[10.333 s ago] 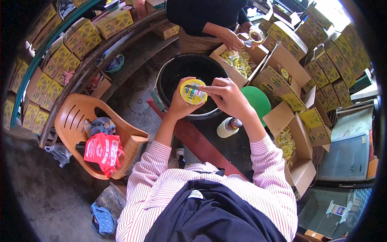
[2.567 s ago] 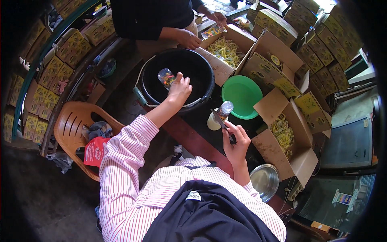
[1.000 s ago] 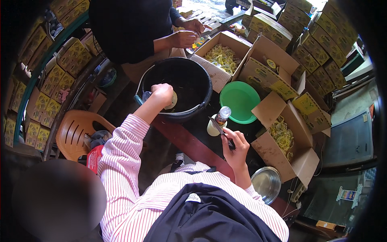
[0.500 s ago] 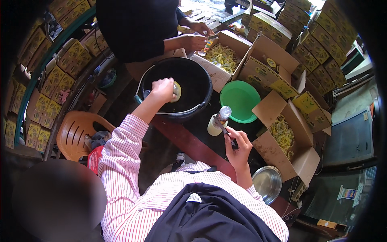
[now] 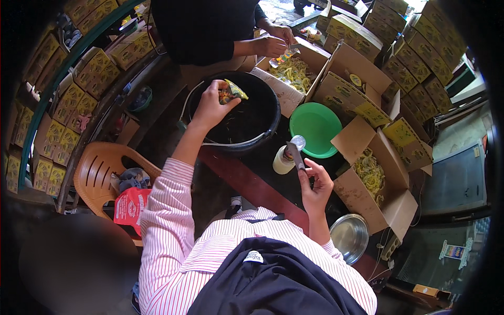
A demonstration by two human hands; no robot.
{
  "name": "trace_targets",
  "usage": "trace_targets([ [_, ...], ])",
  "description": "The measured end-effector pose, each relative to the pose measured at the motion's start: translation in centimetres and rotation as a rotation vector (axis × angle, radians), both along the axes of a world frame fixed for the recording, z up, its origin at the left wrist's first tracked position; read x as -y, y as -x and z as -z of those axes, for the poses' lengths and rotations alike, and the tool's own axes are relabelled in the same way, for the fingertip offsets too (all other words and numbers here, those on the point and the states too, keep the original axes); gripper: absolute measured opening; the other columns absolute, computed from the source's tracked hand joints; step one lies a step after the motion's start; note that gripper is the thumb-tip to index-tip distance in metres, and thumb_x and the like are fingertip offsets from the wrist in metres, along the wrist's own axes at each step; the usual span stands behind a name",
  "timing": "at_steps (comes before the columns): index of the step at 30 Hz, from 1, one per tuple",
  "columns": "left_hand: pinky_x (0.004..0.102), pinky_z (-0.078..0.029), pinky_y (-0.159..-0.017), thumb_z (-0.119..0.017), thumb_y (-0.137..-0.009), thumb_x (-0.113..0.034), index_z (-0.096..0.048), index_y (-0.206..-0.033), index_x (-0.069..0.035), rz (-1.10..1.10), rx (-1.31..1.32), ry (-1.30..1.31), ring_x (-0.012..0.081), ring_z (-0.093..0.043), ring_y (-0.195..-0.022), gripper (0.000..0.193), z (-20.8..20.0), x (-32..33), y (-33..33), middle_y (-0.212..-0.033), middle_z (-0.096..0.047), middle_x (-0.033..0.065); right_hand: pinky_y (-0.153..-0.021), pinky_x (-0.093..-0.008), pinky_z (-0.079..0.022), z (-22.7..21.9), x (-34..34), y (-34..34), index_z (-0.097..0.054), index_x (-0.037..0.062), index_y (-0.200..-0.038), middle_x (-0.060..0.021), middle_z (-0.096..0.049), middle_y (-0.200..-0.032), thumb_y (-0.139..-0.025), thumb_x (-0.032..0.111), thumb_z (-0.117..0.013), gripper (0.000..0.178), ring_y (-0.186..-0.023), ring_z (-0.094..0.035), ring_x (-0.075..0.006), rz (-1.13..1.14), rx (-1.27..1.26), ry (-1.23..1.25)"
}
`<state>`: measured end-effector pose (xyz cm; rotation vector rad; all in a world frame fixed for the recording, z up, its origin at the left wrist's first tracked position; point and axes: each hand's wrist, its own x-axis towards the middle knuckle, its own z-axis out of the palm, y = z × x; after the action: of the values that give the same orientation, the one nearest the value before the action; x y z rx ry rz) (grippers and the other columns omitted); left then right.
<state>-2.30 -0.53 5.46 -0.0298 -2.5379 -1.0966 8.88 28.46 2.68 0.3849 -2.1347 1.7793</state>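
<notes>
Over the black bucket (image 5: 273, 128), my left hand (image 5: 209, 109) is closed around a small, shiny yellow-green sachet (image 5: 233, 92) with coloured printing. My right hand (image 5: 317, 185) grips a knife (image 5: 297, 157) with a dark, broad blade pointing away from me. Behind and beside the blade is a bottle-shaped container (image 5: 282, 164), pale below with a clear round top; the blade partly covers it, and I cannot tell whether they touch. A green basin (image 5: 314, 126) sits beyond the knife.
Across the bucket, a person in black (image 5: 205, 31) handles a colourful packet (image 5: 283, 56) above a carton of yellow strips (image 5: 291, 73). Another open carton (image 5: 369, 176) stands right, near a metal bowl (image 5: 348, 239). An orange chair (image 5: 94, 170) is at left; boxes are stacked around.
My left hand has turned and come up slightly, showing the sachet's printed side. The knife blade has tilted in my right hand. The other person's packet is now more visible.
</notes>
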Motion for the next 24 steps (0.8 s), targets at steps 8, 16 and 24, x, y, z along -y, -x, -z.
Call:
trace_targets([
  [8,0.0265,-0.044,-0.081,-0.058,-0.085,-0.024,-0.044,-0.110,-0.001,-0.001,0.009,-1.056,0.0143,-0.055,-0.093,0.036,3.1,-1.4,0.5,-0.102,-0.055,0.0086,-0.068,-0.0202,-0.045,0.6,-1.0,0.0,-0.056,-0.0008,-0.111,-0.0028,-0.060,-0.080,-0.079,-0.002,-0.062,0.032,-0.073,-0.056,-0.0078,-0.085,0.380,0.617],
  [16,0.0286,-0.047,-0.077,-0.043,-0.090,-0.025,-0.047,-0.111,-0.005,0.291,0.012,-1.389,0.0138,-0.056,-0.088,0.029,3.2,-2.1,0.1,-0.100,-0.057,0.0075,-0.066,-0.0257,-0.046,2.3,-1.7,-1.1,-0.055,0.0064,-0.113,-0.0051,-0.063,-0.086,-0.081,-0.001,-0.058,0.033,-0.072,-0.058,-0.0107,-0.096,0.547,1.087],
  [24,0.0266,-0.046,-0.078,-0.054,-0.086,-0.010,-0.042,-0.116,-0.003,0.295,0.004,-1.256,0.0114,-0.055,-0.093,0.033,2.8,-3.6,0.7,-0.104,-0.055,0.0075,-0.066,-0.0265,-0.047,3.6,-0.7,-2.9,-0.059,0.0108,-0.103,-0.0034,-0.064,-0.084,-0.082,0.000,-0.058,0.024,-0.069,-0.059,-0.0112,0.065,0.526,1.111],
])
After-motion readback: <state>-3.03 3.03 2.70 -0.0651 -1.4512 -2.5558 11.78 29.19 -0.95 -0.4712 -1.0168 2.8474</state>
